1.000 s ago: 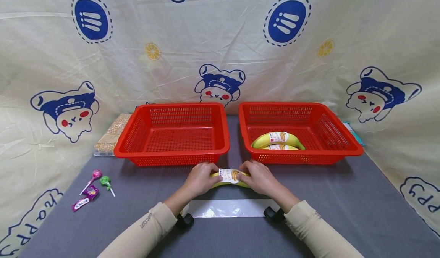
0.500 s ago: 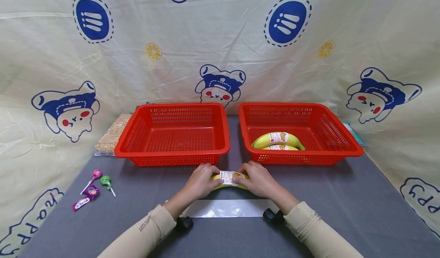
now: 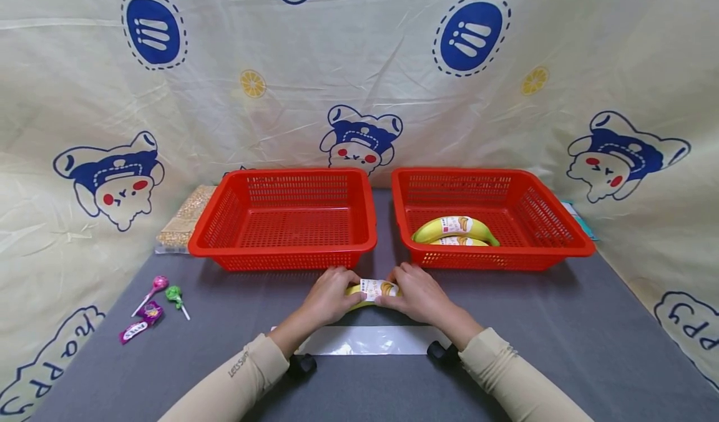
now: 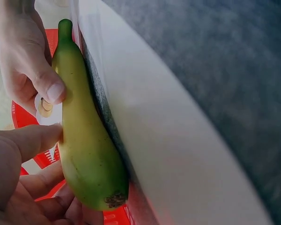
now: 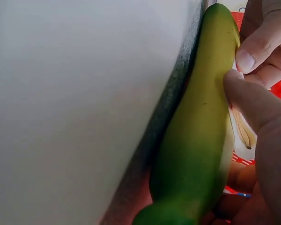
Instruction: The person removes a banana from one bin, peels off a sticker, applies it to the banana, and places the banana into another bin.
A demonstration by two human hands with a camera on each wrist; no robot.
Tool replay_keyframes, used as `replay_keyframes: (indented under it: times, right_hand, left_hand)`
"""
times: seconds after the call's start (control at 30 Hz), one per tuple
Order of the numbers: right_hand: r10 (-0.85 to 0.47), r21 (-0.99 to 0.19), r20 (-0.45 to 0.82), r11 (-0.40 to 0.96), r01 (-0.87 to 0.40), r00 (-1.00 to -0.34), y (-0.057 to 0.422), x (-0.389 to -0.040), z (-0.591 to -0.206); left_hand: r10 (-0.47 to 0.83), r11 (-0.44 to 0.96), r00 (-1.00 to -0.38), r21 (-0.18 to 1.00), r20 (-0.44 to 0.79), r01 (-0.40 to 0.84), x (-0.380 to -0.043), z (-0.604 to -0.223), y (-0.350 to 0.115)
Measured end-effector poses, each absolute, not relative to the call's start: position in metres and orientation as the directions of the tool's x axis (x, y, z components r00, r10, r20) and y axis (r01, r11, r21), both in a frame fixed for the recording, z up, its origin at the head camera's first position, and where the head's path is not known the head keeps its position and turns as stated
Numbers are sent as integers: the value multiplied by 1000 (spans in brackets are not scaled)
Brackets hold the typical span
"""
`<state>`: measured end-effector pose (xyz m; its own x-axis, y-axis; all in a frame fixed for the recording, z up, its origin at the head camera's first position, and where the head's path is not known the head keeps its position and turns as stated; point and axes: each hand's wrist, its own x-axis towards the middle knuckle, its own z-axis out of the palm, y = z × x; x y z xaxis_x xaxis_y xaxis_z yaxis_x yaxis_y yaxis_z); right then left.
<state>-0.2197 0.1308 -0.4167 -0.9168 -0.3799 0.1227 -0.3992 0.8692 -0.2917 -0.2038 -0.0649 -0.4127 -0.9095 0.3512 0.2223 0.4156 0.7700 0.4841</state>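
A yellow-green banana lies crosswise between both hands on the grey cloth, in front of the two red baskets. Its upper side bears a white label with a printed picture of bananas. My left hand grips the left part, thumb on the near side at the label and fingers behind. From the right, my right hand holds it in the same way, its thumb against the label's lower edge. Both thumbs are close together. The right hand covers the banana's right end in the head view.
The right basket holds labelled bananas; the left basket stands beside it. A white glossy strip lies nearer me. At left are lollipops, purple wrapped sweets and a bag of grains.
My right hand has shifted slightly left along the banana, its thumb moving across the label towards the left thumb. The left hand has barely moved and keeps its grip.
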Motion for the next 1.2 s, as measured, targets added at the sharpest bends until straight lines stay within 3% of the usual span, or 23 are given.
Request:
replay_keyframes:
  times: [0.3,0.6,0.97,1.2]
  right_hand:
    - [-440,-281,154,839,-466,-885,136,-220,-420]
    - [-434,-343,145,821,-456,-889,138,-219,-420]
    - [-321,-473,88,820,-323,-943,133,-224,-422]
    - [-340,-622,-44,745,-241,-939,139,-233,-422]
  left_hand:
    - [336,822,-922,418,193,387,-204,-412,-59]
    - [344,849,-918,353,197,393,-206,-416,-53]
    - [362,826,-903,369,231,426,-205,-417,-55]
    - [356,835,-909,364,218,414,-206,-418,-55]
